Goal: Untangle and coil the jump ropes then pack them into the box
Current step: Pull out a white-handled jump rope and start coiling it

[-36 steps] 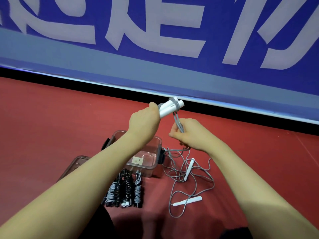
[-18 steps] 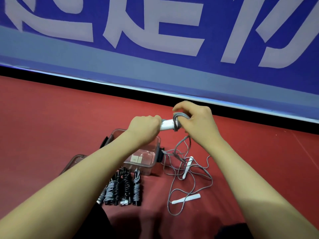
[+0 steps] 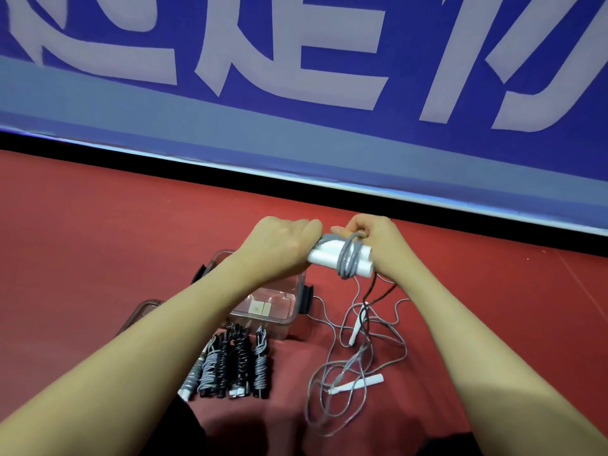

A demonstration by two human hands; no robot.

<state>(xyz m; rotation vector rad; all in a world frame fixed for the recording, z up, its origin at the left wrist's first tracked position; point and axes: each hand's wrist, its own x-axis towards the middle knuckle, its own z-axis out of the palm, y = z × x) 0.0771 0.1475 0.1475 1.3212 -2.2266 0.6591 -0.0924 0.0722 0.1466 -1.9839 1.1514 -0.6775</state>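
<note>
Since half a second ago our right hand (image 3: pixel 378 238) drops beside the white handles (image 3: pixel 332 258), more grey rope (image 3: pixel 348 258) wound round, left hand (image 3: pixel 283 241) fingers gripping them, right pinching rope, above box (image 3: pixel 263 311), loose ropes (image 3: pixel 355 366) at 5 o'clock on floor (image 3: pixel 98 241).

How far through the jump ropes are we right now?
Done: a row of coiled ropes lies on the red floor in front of the clear box, not yet packed. In hand: the left hand grips the white handles while the right hand winds grey cord around them. Left: the loose tangle and all the packing.
</note>
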